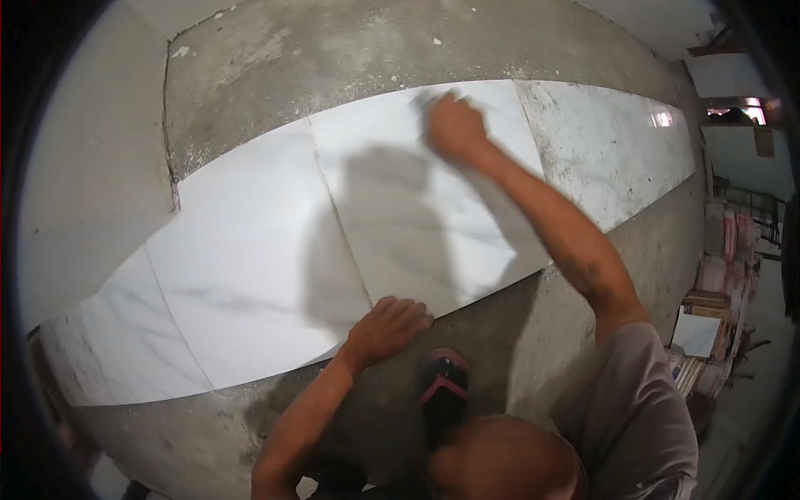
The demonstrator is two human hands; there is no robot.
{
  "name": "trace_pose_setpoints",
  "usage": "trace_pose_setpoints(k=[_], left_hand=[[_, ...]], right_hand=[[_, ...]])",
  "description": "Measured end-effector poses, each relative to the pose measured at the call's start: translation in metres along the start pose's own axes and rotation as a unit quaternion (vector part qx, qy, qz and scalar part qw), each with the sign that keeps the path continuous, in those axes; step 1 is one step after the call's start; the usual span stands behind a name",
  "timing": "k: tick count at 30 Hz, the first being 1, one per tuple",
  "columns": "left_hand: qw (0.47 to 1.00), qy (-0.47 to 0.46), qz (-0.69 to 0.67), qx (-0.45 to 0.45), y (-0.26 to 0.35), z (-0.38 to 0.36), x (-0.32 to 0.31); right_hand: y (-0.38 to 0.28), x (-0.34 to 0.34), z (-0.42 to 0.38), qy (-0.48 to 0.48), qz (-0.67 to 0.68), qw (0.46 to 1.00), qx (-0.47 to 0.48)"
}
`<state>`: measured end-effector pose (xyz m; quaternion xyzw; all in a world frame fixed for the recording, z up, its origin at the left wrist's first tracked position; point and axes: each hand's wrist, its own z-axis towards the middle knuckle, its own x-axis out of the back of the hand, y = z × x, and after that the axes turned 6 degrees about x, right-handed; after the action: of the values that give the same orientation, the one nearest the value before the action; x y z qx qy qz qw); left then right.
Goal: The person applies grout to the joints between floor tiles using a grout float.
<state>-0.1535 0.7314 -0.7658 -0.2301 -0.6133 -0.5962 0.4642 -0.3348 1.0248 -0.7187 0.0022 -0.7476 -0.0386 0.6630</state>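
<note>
A row of white marbled tiles (242, 250) lies on a rough concrete floor. My right hand (454, 127) is closed near the far edge of the middle tile (392, 125), blurred by motion. Something greyish shows at its fingers, too blurred to make out. Nearer to me, my left hand (389, 327) rests at the near edge of the tiles, close to a joint, its fingers spread slightly on the surface. Nothing shows in it. The tile beyond my right arm (604, 150) has dusty grey smears.
Bare concrete (333, 58) runs along the far side, beside a pale wall (92, 175) at the left. My sandalled foot (444, 379) and knee (508, 458) are close below the tiles. Stacked boxes and tile pieces (698, 332) stand at the right.
</note>
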Motion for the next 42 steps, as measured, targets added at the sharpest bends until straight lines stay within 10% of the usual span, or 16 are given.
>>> trace_pose_setpoints(k=[4, 7, 10, 14, 17, 21, 25, 26, 31, 37, 42], left_hand=[[1.000, -0.015, -0.009, 0.004, 0.001, -0.002, 0.000], [0.999, -0.047, 0.022, 0.000, 0.005, 0.000, 0.007], [1.000, -0.024, 0.008, -0.005, 0.001, -0.001, 0.003], [1.000, -0.027, 0.005, -0.004, 0.002, -0.001, 0.003], [0.999, -0.038, -0.006, 0.001, 0.002, 0.000, 0.002], [0.999, -0.037, -0.008, 0.003, 0.004, -0.001, 0.005], [0.999, -0.036, -0.005, 0.002, 0.002, 0.002, 0.005], [0.999, -0.040, -0.002, 0.001, 0.001, 0.002, 0.006], [1.000, -0.018, -0.019, 0.003, 0.000, 0.000, 0.002], [0.999, -0.020, -0.038, 0.027, 0.005, 0.008, 0.009], [0.998, 0.018, -0.051, 0.022, 0.006, 0.006, 0.010]], right_hand=[[-0.116, 0.007, -0.071, -0.040, -0.042, 0.963, 0.263], [-0.066, -0.047, -0.030, 0.266, -0.167, 0.931, 0.185], [0.056, -0.026, 0.041, 0.033, -0.066, 0.996, -0.042], [0.076, 0.017, 0.049, -0.044, -0.010, 0.996, -0.079], [-0.021, -0.047, 0.007, 0.184, -0.143, 0.970, 0.063], [-0.083, -0.024, -0.053, 0.093, -0.084, 0.977, 0.172], [0.096, -0.020, -0.009, -0.110, -0.004, 0.980, -0.163], [0.109, -0.013, -0.012, 0.022, -0.058, 0.977, -0.204], [0.045, -0.022, -0.062, -0.008, -0.173, 0.983, -0.052], [-0.041, 0.003, -0.180, -0.075, 0.025, 0.995, 0.061], [-0.034, 0.046, -0.321, -0.106, 0.230, 0.962, -0.099]])
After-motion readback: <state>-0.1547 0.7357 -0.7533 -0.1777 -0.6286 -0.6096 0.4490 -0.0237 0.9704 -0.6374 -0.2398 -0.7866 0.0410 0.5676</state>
